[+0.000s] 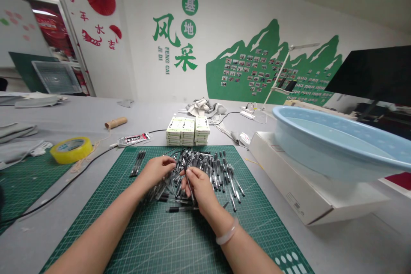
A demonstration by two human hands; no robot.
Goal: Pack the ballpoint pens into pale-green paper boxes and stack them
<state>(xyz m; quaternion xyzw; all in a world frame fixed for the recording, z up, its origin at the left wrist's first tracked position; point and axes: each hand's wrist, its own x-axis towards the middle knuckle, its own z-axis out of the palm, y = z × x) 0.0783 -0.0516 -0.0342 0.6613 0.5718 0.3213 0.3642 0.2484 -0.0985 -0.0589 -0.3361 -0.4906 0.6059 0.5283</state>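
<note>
A heap of clear-barrelled black pens (218, 175) lies spread on the green cutting mat (154, 239). In my right hand (201, 186) a pen (189, 186) is pinched between thumb and fingers, tilted with its tip pointing away from me. My left hand (159, 169) is over the left side of the heap, its fingers curled and thumb and fingertips close together; what they hold, if anything, I cannot make out. Several pens (137, 163) lie side by side left of that hand. Just behind the heap, small white-and-green boxes (180, 130) are stacked.
A light blue basin (321, 154) rests on a white carton (298, 192) at the right. To the left are yellow tape (71, 150), a glue packet (134, 139), a wooden roller (116, 123) and a black cable (64, 186). Grey cloths (208, 109) lie behind the boxes.
</note>
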